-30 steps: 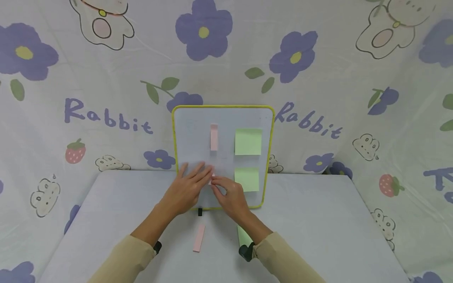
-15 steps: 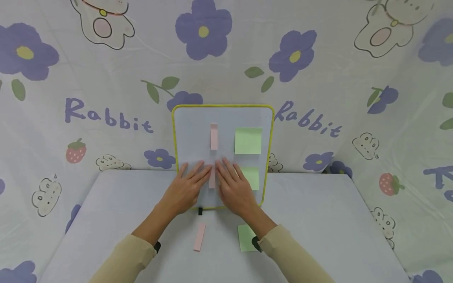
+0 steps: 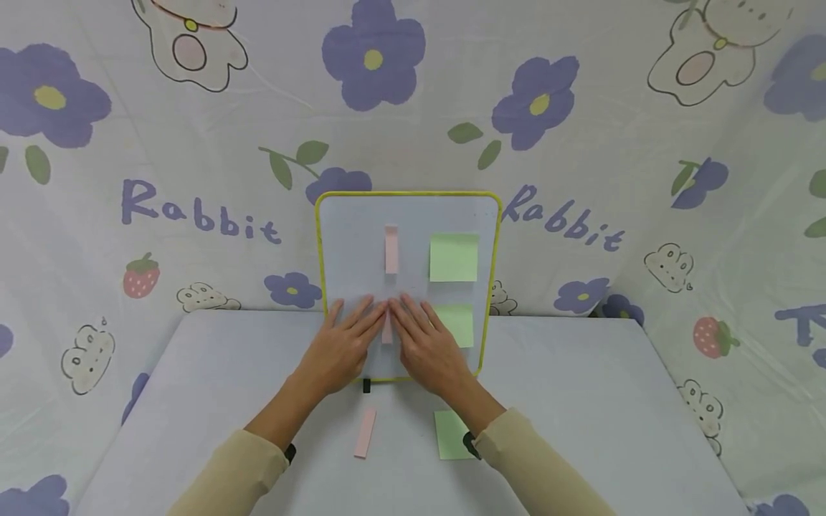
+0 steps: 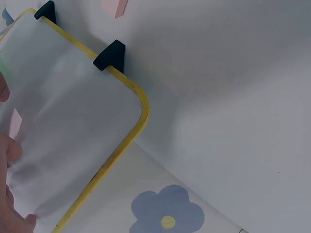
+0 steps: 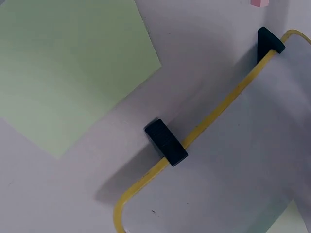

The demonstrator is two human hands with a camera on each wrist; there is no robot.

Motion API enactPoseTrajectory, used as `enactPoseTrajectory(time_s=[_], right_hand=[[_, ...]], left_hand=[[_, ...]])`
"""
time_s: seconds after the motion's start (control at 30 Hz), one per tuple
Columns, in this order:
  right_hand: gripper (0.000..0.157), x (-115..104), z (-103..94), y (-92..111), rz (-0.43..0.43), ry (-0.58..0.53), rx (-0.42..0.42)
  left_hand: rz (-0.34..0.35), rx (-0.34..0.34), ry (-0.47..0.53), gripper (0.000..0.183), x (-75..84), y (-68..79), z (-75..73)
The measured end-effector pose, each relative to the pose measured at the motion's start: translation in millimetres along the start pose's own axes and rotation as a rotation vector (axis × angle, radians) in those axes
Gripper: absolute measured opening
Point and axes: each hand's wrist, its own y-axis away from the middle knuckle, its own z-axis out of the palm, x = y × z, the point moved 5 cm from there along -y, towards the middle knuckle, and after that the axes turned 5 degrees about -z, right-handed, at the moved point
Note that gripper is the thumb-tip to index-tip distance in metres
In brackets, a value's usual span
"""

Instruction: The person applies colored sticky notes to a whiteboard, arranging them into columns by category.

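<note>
My left hand [image 3: 338,347] lies with straight fingers on the lower whiteboard [image 3: 355,244], its fingertips at the top of a narrow pink sticky note [image 3: 386,331]. From the other side my right hand [image 3: 429,347] touches the same note's top edge with extended fingers, covering part of the lower green sticky note [image 3: 462,326]. Higher up hang another pink sticky note [image 3: 391,251] and a green one [image 3: 454,258]. In the left wrist view, part of the left hand [image 4: 12,150] shows beside the pink note [image 4: 15,124]. The right wrist view shows no fingers.
On the white table [image 3: 568,401] before the board lie a pink sticky pad [image 3: 364,433] and a green sticky pad [image 3: 452,433], partly behind the right wrist. Dark feet [image 5: 166,142] hold the board's yellow lower edge. A patterned cloth [image 3: 413,150] hangs behind.
The right hand pinched the lower pink note, then let go and straightened its fingers. Since then its fingertips have shifted slightly left onto the note's top. The left hand stays put.
</note>
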Motion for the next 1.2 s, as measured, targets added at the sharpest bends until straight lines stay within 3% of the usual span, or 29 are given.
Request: enactPoseTrajectory(time_s=[0.37,0.8,1.03,1.2], right_hand=[[0.057,-6,2.4,4,0.000,-0.042,0.006],[0.058,-9,6.9,12,0.008,-0.068,-0.053],[0.058,-9,5.8,13,0.007,-0.073,-0.095],[0.065,2,-5.9,26,-0.028,-0.077,-0.038]], left_hand=[[-0.008,0.017,0.020,0.061,8.1,3.9,3.2],[-0.007,0.030,0.034,0.062,11.7,7.1,10.0],[-0.022,-0.002,0.039,0.062,11.2,9.9,11.6],[-0.041,0.065,0.084,0.061,6.5,17.5,4.4]])
